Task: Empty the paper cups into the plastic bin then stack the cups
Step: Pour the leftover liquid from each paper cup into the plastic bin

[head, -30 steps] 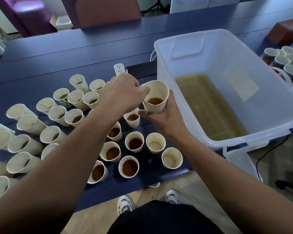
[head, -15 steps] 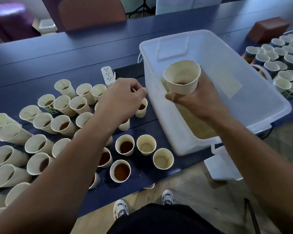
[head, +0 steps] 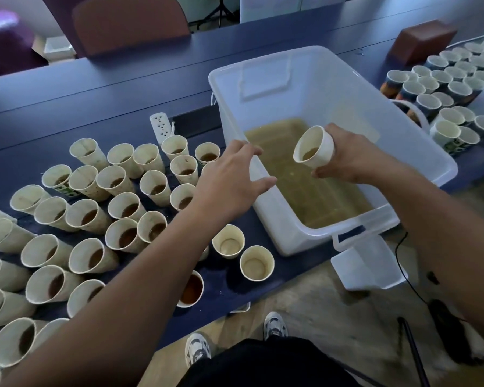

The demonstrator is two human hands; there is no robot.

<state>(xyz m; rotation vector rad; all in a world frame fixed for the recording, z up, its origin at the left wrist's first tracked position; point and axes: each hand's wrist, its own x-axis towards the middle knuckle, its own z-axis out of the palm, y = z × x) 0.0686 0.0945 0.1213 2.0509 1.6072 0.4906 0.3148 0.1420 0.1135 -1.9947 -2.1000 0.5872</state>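
I see the paper cup (head: 314, 151) held over the plastic bin (head: 419, 152), tipped so its long axis slants and its mouth faces left and toward me, brown liquid at its lower lip. My right hand (head: 347, 155) wraps its fingers round the cup's base. My left hand (head: 229, 177) hovers at the bin's near-left wall, fingers spread and holding nothing. I can't read any writing.
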